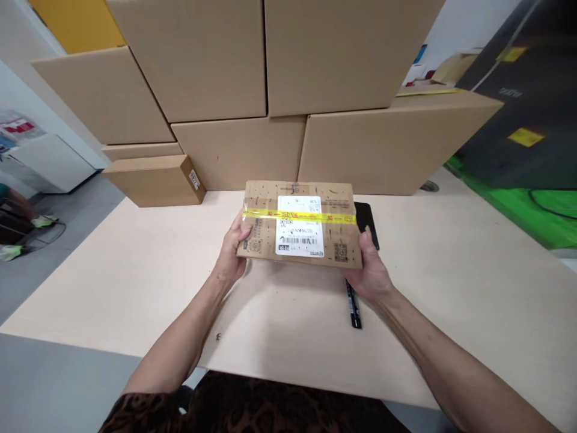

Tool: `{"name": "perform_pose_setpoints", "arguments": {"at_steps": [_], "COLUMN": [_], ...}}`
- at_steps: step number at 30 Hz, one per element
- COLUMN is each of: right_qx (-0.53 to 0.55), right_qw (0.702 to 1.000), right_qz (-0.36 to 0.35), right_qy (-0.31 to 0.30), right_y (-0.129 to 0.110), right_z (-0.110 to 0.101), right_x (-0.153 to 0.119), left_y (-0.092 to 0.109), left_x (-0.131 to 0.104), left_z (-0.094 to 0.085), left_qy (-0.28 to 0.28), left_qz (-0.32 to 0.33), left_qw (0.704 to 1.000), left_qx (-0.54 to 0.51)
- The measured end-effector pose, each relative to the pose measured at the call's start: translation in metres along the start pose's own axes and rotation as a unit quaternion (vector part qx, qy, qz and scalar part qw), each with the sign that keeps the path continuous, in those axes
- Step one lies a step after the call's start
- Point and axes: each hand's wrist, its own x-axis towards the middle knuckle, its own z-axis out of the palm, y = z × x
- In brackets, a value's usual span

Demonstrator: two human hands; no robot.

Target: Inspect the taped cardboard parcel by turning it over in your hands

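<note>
A cardboard parcel (261, 240) with a white label and yellow tape across it is held up over the pale table (171, 258). My left hand (232, 252) grips its left side, thumb on the front face. On the right edge, my right hand (370, 267) holds the same parcel, its thumb pointing up. Behind the parcel and right hand, a flat black object (369, 225) lies partly hidden. A black pen-like item (354, 310) rests on the table beneath the right hand, its upper end covered.
Large cardboard boxes (216, 60) are stacked along the table's back. A smaller box (155, 180) stands at the back left, with a label on its end. Past the table's left edge, another person's leg and shoes (42, 221) show. A dark panel (509, 114) leans at the right.
</note>
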Motion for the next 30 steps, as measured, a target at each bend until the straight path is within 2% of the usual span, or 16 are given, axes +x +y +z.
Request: {"name": "perform_pose_setpoints", "arguments": {"at_steps": [3, 5, 9, 13, 16, 21, 24, 30], "right_qx": [-0.017, -0.027, -0.054, -0.156, -0.266, -0.386, -0.424, -0.477], "right_qw": [1.000, 0.999, 0.993, 0.975, 0.937, 0.844, 0.802, 0.752], "right_qz": [-0.009, -0.026, -0.092, -0.145, -0.213, -0.341, -0.373, -0.411], "right_qy": [-0.009, -0.025, -0.046, -0.065, -0.076, -0.149, -0.194, -0.197], "right_y": [0.004, 0.005, 0.004, 0.004, 0.004, -0.008, -0.021, -0.039], "right_z": [0.000, 0.000, -0.002, -0.014, -0.028, -0.041, -0.040, -0.027], "right_x": [-0.003, -0.005, -0.006, -0.002, 0.003, 0.012, 0.012, -0.003], "left_y": [0.006, 0.008, 0.008, 0.012, 0.017, 0.020, 0.019, 0.014], "left_x": [0.004, 0.005, 0.006, 0.009, 0.013, 0.019, 0.021, 0.022], "left_z": [-0.001, -0.002, -0.005, -0.012, -0.020, -0.033, -0.036, -0.032], "left_qy": [0.072, 0.098, 0.065, 0.036, 0.009, -0.016, -0.020, 0.005], "left_qz": [-0.034, -0.069, -0.153, -0.177, -0.189, -0.238, -0.276, -0.299], "left_qw": [0.996, 0.990, 0.980, 0.976, 0.974, 0.966, 0.956, 0.946], "left_qx": [-0.050, -0.075, -0.108, -0.120, -0.123, -0.103, -0.093, -0.123]}}
